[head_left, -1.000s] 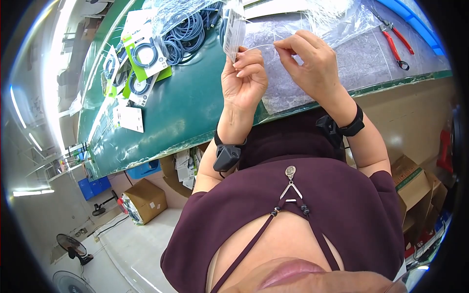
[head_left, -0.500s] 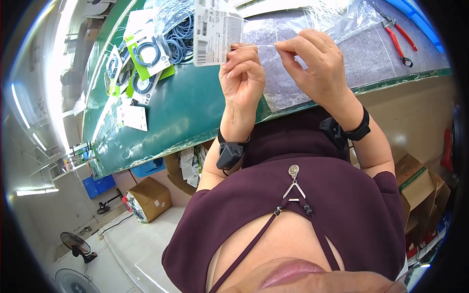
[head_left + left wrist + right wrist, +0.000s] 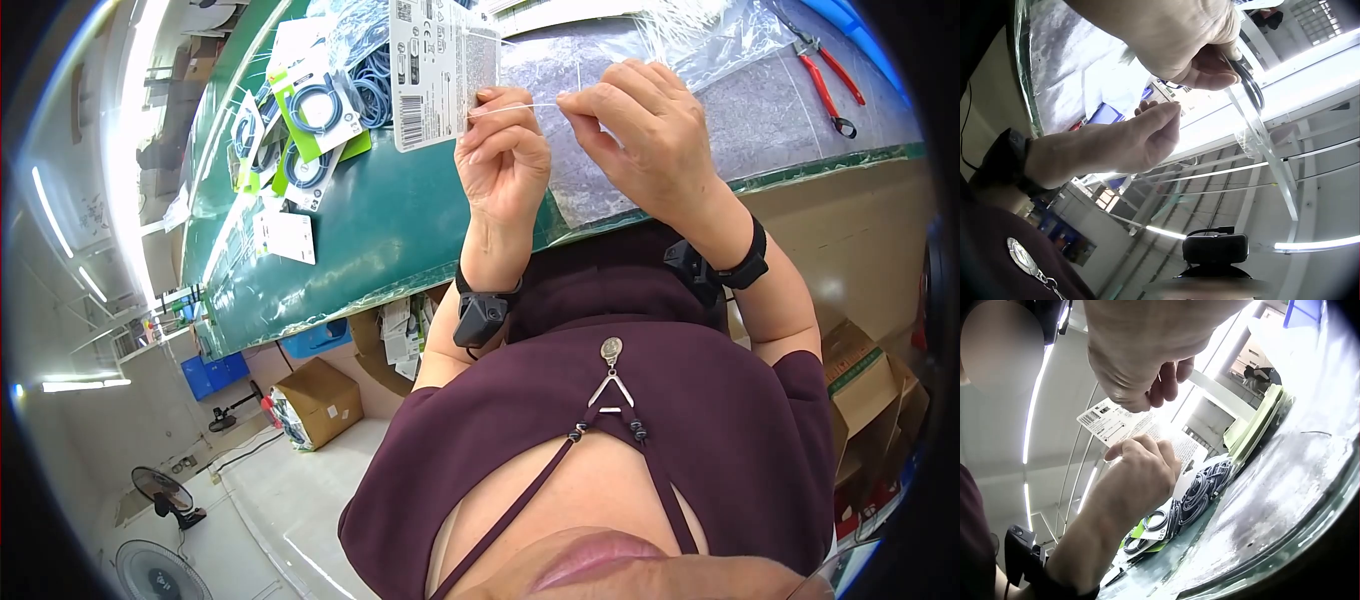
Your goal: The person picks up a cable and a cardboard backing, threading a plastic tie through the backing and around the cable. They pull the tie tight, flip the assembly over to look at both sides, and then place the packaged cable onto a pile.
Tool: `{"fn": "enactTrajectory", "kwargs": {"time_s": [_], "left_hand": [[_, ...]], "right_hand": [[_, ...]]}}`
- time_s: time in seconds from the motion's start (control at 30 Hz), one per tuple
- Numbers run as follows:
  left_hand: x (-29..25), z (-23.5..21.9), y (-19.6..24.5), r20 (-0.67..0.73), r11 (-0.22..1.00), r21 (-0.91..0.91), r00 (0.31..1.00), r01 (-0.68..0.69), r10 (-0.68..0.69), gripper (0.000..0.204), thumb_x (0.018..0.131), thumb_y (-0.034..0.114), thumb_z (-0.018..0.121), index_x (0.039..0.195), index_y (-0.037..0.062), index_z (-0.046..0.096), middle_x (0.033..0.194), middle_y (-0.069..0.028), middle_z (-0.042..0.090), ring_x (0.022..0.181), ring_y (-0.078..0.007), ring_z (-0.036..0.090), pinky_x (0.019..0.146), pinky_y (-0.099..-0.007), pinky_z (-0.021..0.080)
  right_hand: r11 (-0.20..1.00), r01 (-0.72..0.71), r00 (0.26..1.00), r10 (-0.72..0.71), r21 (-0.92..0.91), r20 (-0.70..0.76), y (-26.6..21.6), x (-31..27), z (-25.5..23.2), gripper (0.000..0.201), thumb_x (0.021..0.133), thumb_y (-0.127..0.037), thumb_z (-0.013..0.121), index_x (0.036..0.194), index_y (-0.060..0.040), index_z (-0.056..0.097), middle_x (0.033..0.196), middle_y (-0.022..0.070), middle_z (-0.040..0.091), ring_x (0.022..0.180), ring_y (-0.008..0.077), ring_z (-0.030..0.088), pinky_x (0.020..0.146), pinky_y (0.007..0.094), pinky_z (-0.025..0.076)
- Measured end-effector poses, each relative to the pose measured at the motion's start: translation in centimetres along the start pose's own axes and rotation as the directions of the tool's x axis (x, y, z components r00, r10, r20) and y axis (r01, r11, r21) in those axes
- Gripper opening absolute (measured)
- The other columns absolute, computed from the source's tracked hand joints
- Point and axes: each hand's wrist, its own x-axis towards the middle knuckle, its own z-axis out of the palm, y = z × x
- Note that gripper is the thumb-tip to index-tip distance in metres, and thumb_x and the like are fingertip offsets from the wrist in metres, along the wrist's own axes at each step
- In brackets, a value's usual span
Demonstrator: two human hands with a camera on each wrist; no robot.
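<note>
The left hand [image 3: 505,160] pinches the edge of a white printed card [image 3: 430,75], held upright above the green table with its barcode side toward the head camera. A thin white tie [image 3: 530,105] runs from the card's edge to the right hand [image 3: 650,140], whose thumb and forefinger pinch its end. In the left wrist view a dark looped cable [image 3: 1250,87] shows beside the card, close to the left hand [image 3: 1172,37]. The right wrist view shows the card [image 3: 1113,422] behind the left hand [image 3: 1141,478], below the right hand [image 3: 1147,350].
Carded cables [image 3: 315,108] lie piled at the left of the green table [image 3: 350,220], with loose coiled cables [image 3: 374,90] behind. A single card [image 3: 286,236] sits nearer the front. Red-handled cutters [image 3: 820,85] lie at the right, near clear plastic and white ties [image 3: 685,30].
The card has turned from nearly edge-on to show its printed back. The white tie between the hands now looks straighter. Both hands stay close together, still pinching.
</note>
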Motion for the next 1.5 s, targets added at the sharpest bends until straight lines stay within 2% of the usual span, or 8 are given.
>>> {"fn": "enactTrajectory", "kwargs": {"time_s": [0.6, 0.73, 0.83, 0.97, 1.13, 1.23, 1.37, 1.5], "left_hand": [[-0.1, -0.9, 0.7, -0.004, 0.997, 0.075, 1.0, 0.007, -0.007, 0.008, 0.089, 0.004, 0.059, 0.092, -0.0028, 0.056, 0.073, -0.0068, 0.052, 0.06, -0.013, 0.056, 0.048, -0.0206, 0.047], [0.3, -2.6, 0.8, -0.017, 0.915, 0.391, 0.993, -0.099, 0.115, 0.022, 0.092, 0.022, 0.062, 0.102, 0.0026, 0.059, 0.081, -0.0058, 0.058, 0.071, -0.0142, 0.059, 0.062, -0.024, 0.051], [0.7, -3.3, 0.4, -0.078, 0.692, 0.716, 0.973, -0.096, 0.216, 0.035, 0.092, 0.037, 0.06, 0.112, 0.0078, 0.059, 0.095, -0.0059, 0.064, 0.088, -0.0168, 0.062, 0.079, -0.0305, 0.051], [0.3, -3.8, 1.2, -0.123, 0.588, 0.808, 0.971, -0.023, 0.207, 0.038, 0.092, 0.037, 0.06, 0.118, 0.0086, 0.057, 0.105, -0.0077, 0.065, 0.1, -0.0201, 0.062, 0.087, -0.0354, 0.049], [0.2, -3.2, 1.4, -0.023, 0.4, 0.908, 0.94, -0.122, 0.34, 0.033, 0.093, 0.033, 0.061, 0.115, 0.0094, 0.058, 0.107, -0.0072, 0.065, 0.101, -0.0216, 0.063, 0.084, -0.0354, 0.051], [0.6, -2.3, 2.0, 0.341, 0.011, 0.925, 0.842, -0.38, 0.417, 0.027, 0.093, 0.026, 0.062, 0.113, 0.0094, 0.059, 0.108, -0.0059, 0.065, 0.096, -0.0208, 0.064, 0.081, -0.0335, 0.052], [0.9, -3.1, 0.7, 0.453, -0.005, 0.871, 0.8, -0.491, 0.393, 0.022, 0.093, 0.019, 0.062, 0.112, 0.0086, 0.059, 0.107, -0.0053, 0.065, 0.092, -0.0188, 0.065, 0.078, -0.032, 0.053], [0.3, -3.9, 0.4, 0.36, 0.083, 0.893, 0.813, -0.442, 0.458, 0.021, 0.093, 0.016, 0.062, 0.112, 0.0079, 0.059, 0.106, -0.0058, 0.065, 0.092, -0.0184, 0.065, 0.079, -0.0325, 0.053]], "right_hand": [[1.0, -0.03, 0.999, 0.03, 0.001, 0.023, -0.3, -0.1, 0.7, 0.016, 0.071, -0.002, 0.072, 0.083, -0.0099, 0.064, 0.072, 0.0022, 0.057, 0.068, 0.02, 0.057, 0.062, 0.0309, 0.045], [0.994, -0.029, 0.999, 0.025, 0.108, 0.039, 0.0, -0.2, 1.8, 0.013, 0.075, 0.0, 0.068, 0.085, -0.0064, 0.063, 0.073, 0.006, 0.058, 0.07, 0.0247, 0.059, 0.063, 0.0345, 0.047], [0.879, -0.382, 0.922, 0.343, 0.286, 0.179, 0.4, -0.5, 1.5, 0.012, 0.077, -0.002, 0.065, 0.086, -0.0036, 0.058, 0.084, 0.0085, 0.059, 0.078, 0.03, 0.059, 0.068, 0.0379, 0.047], [0.904, -0.314, 0.943, 0.262, 0.29, 0.206, 1.7, -1.5, 0.8, 0.015, 0.078, 0.002, 0.063, 0.092, -0.0005, 0.057, 0.086, 0.0119, 0.059, 0.08, 0.0363, 0.058, 0.068, 0.0409, 0.048], [0.951, -0.274, 0.942, 0.236, 0.143, 0.239, 2.5, -2.6, 0.2, 0.02, 0.077, 0.001, 0.065, 0.095, -0.0025, 0.059, 0.09, 0.0131, 0.059, 0.081, 0.0358, 0.058, 0.067, 0.0396, 0.048], [0.959, -0.273, 0.882, 0.281, -0.075, 0.379, 1.0, -2.5, -1.7, 0.017, 0.078, -0.001, 0.068, 0.094, -0.0037, 0.064, 0.086, 0.0131, 0.061, 0.076, 0.0347, 0.059, 0.066, 0.0392, 0.048], [1.0, -0.008, 0.986, 0.006, 0.006, 0.164, -0.5, -1.4, -0.2, 0.018, 0.074, -0.003, 0.071, 0.091, -0.0083, 0.066, 0.085, 0.006, 0.061, 0.08, 0.0275, 0.059, 0.069, 0.0372, 0.046], [0.969, 0.193, 0.971, -0.167, -0.152, 0.17, -0.4, -0.8, 0.5, 0.022, 0.071, -0.004, 0.072, 0.091, -0.0112, 0.066, 0.088, 0.0003, 0.061, 0.083, 0.0218, 0.058, 0.074, 0.0342, 0.044]]}}
